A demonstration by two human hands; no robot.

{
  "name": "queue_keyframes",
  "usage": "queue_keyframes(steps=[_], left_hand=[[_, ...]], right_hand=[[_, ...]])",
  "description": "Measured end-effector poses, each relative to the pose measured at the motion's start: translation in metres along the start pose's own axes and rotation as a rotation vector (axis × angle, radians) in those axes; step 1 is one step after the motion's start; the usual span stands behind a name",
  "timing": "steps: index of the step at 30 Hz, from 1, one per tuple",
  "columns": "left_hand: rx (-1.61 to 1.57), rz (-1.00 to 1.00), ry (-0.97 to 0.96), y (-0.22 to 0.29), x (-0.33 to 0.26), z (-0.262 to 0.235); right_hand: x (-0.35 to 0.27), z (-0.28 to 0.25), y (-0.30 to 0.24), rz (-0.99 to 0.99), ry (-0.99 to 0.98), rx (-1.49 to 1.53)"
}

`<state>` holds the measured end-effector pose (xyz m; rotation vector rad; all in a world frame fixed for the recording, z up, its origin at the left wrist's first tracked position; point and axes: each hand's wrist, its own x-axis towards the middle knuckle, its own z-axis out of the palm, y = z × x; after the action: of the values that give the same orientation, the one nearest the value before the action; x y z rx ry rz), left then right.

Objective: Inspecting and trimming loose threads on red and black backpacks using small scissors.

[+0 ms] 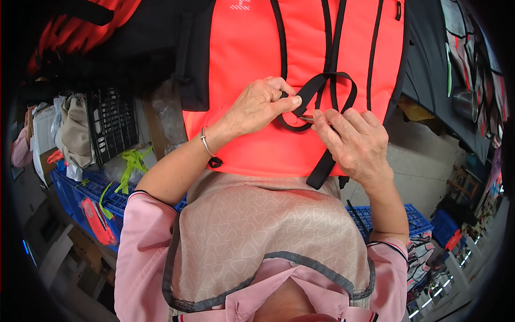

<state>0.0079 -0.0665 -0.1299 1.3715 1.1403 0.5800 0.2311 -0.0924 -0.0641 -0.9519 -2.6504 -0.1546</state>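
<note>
A bright coral fabric piece with black trim and long black straps lies in front of me, its near edge at my apron. My left hand is closed, pinching a black webbing strap between thumb and fingers. That strap loops up and over to the right. My right hand is closed round a small metal tool, whose tip points at the strap beside my left thumb. Most of the tool is hidden in my palm, so its kind does not show. A loose strap end hangs below my right hand.
Black fabric spreads to the right, with a metal cup on it. At the left stand a black plastic crate and blue crates with yellow-green strips. Another blue crate sits by my right elbow.
</note>
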Motion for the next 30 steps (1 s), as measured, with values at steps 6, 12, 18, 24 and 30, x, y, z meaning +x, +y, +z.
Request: queue_keyframes(steps=[6, 12, 18, 24, 30], left_hand=[[0.024, -0.028, -0.008, 0.001, 0.000, 0.000], [0.064, 0.043, 0.009, 0.003, -0.001, 0.002], [0.120, 0.119, -0.016, 0.003, -0.003, 0.002], [0.117, 0.104, -0.033, 0.001, -0.003, 0.002], [0.036, 0.107, -0.032, -0.006, -0.001, 0.002]], right_hand=[[0.006, -0.002, 0.000, -0.032, 0.008, -0.003], [0.011, -0.002, 0.001, -0.082, -0.020, 0.018], [0.021, -0.004, 0.005, -0.201, -0.082, 0.034], [0.027, 0.005, 0.016, -0.344, -0.133, 0.014], [0.021, 0.005, 0.025, -0.247, -0.190, 0.197]])
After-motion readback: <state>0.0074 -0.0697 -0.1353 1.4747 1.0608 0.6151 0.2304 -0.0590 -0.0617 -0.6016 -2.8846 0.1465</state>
